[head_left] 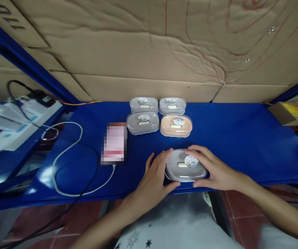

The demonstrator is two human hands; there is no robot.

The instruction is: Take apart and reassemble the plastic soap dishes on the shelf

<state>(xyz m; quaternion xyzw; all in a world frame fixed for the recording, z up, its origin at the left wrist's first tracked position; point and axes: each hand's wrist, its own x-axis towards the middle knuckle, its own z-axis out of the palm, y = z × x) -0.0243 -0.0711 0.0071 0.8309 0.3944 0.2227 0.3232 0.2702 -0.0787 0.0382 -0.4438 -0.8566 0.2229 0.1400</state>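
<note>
Between my two hands, near the front edge of the blue table, is a grey oval plastic box [175, 168] with a clear lid and a round white sticker. My left hand [155, 173] grips its left side, the thumb at the front edge. From the right, my right hand [211, 169] holds the same box, with fingers over the lid by the sticker and the thumb at the near corner. Behind it sit a peach box [169, 129] of the same shape and three more grey ones: a near-left box [133, 124], a back-left box [151, 100] and a back-right box [180, 103].
A phone [114, 143] with a blurred screen lies left of the boxes, its white cable [55, 173] looping over the blue tabletop [229, 138]. A power strip [16, 129] with plugs is at far left. An open carton [283, 116] stands at right; cardboard [138, 45] walls the back.
</note>
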